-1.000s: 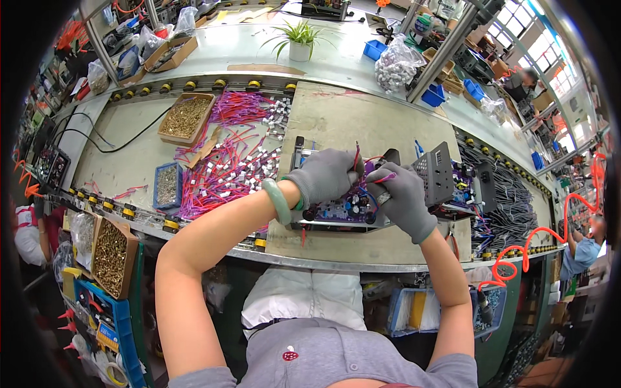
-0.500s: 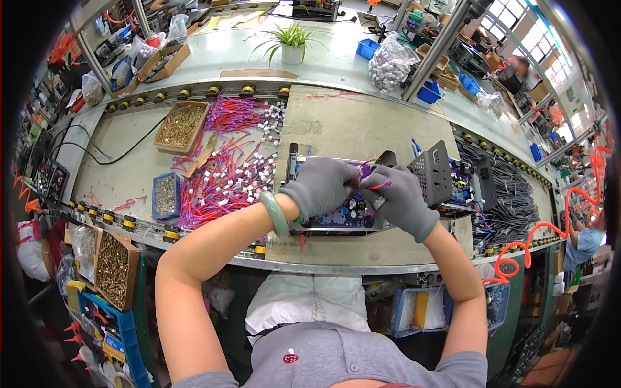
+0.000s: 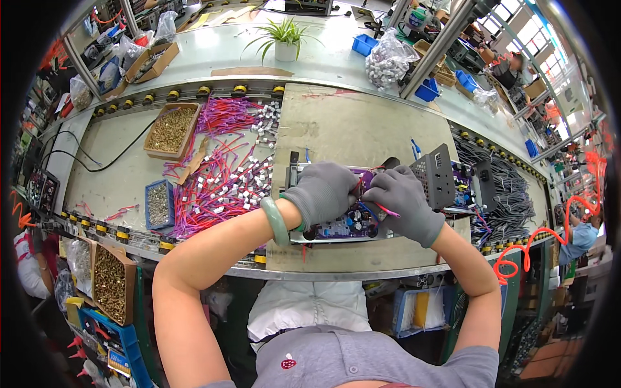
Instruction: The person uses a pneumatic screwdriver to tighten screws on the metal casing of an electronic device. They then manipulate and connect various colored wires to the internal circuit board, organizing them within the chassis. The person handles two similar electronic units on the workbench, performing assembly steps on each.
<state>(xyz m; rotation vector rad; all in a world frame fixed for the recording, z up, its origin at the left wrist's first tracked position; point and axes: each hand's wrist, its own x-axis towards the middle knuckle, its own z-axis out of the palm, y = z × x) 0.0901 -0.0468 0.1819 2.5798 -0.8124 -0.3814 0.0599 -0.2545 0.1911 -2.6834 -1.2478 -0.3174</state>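
Head view: wire [image 3: 389, 211] aslant, tip lower right

I hold the left hand [image 3: 325, 195] palm down, fingers bent toward the right hand [image 3: 404, 204] just beside it, which curls inward. Behind each gloved hand, the left forearm [image 3: 223, 240] and right forearm [image 3: 464, 258] angle outward to bent elbows.

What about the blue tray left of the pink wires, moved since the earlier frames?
No: the blue tray keeps its place against the yellow roller just below it; only the camera view shifted.
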